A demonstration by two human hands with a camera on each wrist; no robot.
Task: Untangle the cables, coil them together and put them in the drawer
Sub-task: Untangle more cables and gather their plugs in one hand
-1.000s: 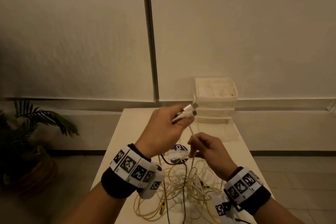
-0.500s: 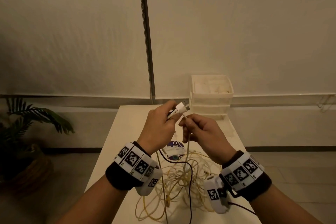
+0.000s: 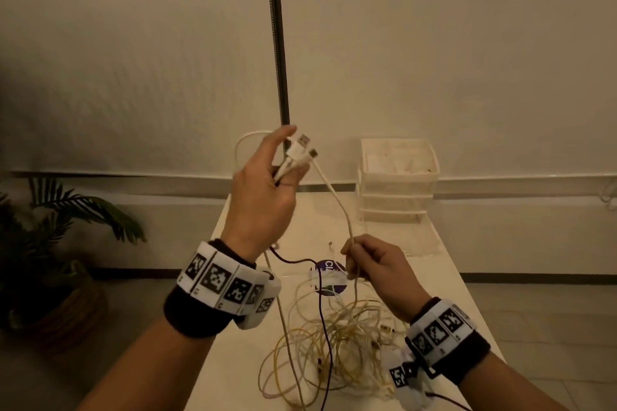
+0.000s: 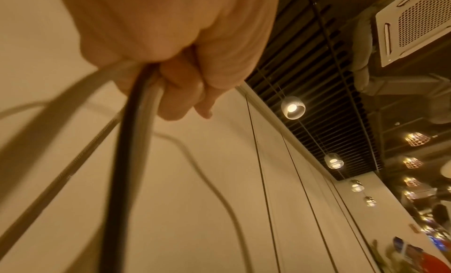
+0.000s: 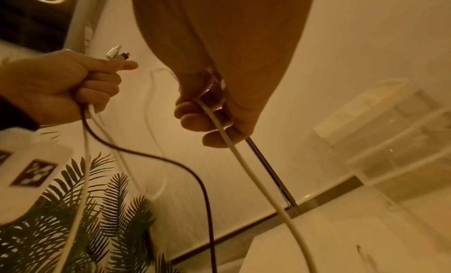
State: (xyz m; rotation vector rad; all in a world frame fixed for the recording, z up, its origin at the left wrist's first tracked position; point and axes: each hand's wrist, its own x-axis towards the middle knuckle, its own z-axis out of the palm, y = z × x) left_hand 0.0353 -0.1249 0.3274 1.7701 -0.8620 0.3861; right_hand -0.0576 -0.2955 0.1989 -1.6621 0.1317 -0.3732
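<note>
Above the table, both hands grip cables.
Left hand clutches plugs; right hand pinches a white cable; the sticker reads "Cl".

Left hand raised, fingers curled; right hand lower, pinching.

Two hands, one drawer unit with three drawers, one potted plant, two connector plugs; the tangled cables beside the drawer unit cannot be counted.

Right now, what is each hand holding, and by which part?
Left hand grips several cable ends just below their plugs. Right hand pinches one white cable partway along its length.
</note>
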